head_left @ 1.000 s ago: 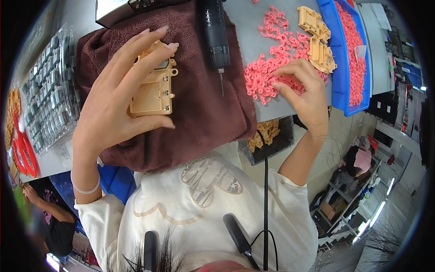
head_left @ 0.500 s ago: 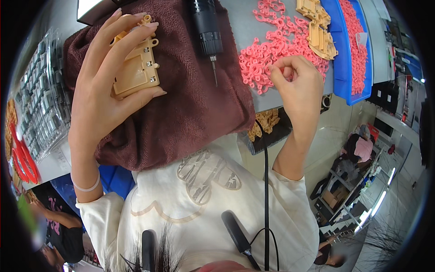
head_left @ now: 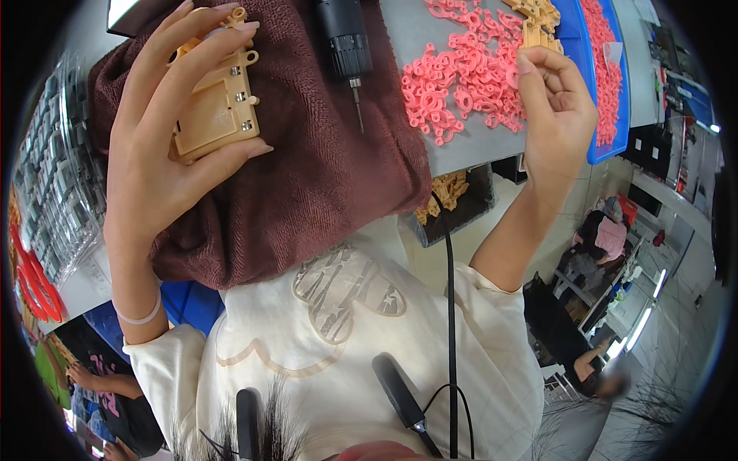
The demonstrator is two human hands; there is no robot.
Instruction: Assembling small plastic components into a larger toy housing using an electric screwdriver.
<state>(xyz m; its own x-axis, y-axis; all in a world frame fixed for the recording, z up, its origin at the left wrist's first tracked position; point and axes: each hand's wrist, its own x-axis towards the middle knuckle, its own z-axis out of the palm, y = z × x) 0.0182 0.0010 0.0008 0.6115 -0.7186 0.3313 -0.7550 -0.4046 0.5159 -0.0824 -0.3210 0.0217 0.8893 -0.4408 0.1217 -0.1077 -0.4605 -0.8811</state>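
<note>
My left hand (head_left: 157,138) holds a tan plastic housing (head_left: 215,115) with small metal pieces along its right edge. The thumb presses on its lower edge and the fingers reach over the top. The housing rests on a folded maroon towel (head_left: 323,169). My right hand (head_left: 565,107) is closed, thumb and index finger pinched at the right edge of a pile of small pink plastic pieces (head_left: 469,73). Whatever is between those fingertips is hidden. Just beyond them, partly covered by the hand, are more tan plastic parts (head_left: 541,34).
A black electric screwdriver (head_left: 344,38) lies on the towel, bit toward me. A blue tray (head_left: 593,154) of pink pieces stands at right. Clear plastic trays (head_left: 61,169) with grey parts and red-handled tools (head_left: 34,284) are at left. A bin (head_left: 465,215) of tan parts sits below the table edge.
My right hand has moved right across the pink pile, up to the tan parts. The left hand keeps its hold on the housing. The whole view has shifted slightly.
</note>
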